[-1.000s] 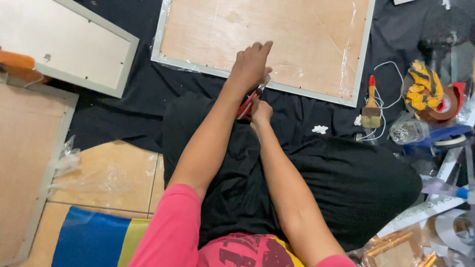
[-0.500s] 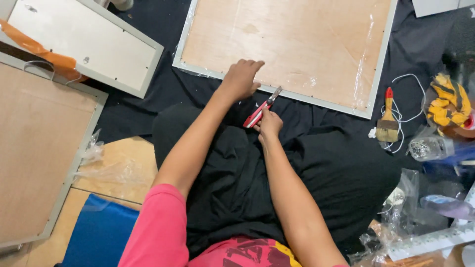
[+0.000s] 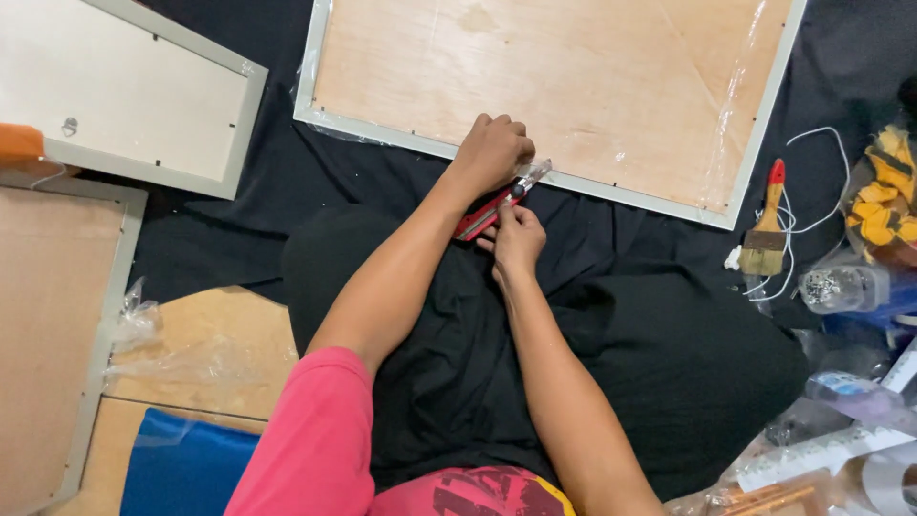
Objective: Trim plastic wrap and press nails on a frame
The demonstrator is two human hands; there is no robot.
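A large picture frame lies face down on black cloth, its plywood back up and loose clear plastic wrap along its edges. My left hand rests curled on the frame's near grey edge. My right hand holds a red utility knife, its blade end at the frame's edge just beside my left hand. Both forearms reach forward over my black-clad lap.
Two more frames lie at the left: a white-backed one and a brown-backed one. A red-handled paintbrush, white cord, yellow gloves and a plastic container sit at the right. Crumpled plastic lies on a wooden board.
My left hand has curled into a loose fist on the frame's edge. The knife's tip has come up against the edge. The camera view has shifted, bringing the frame closer.
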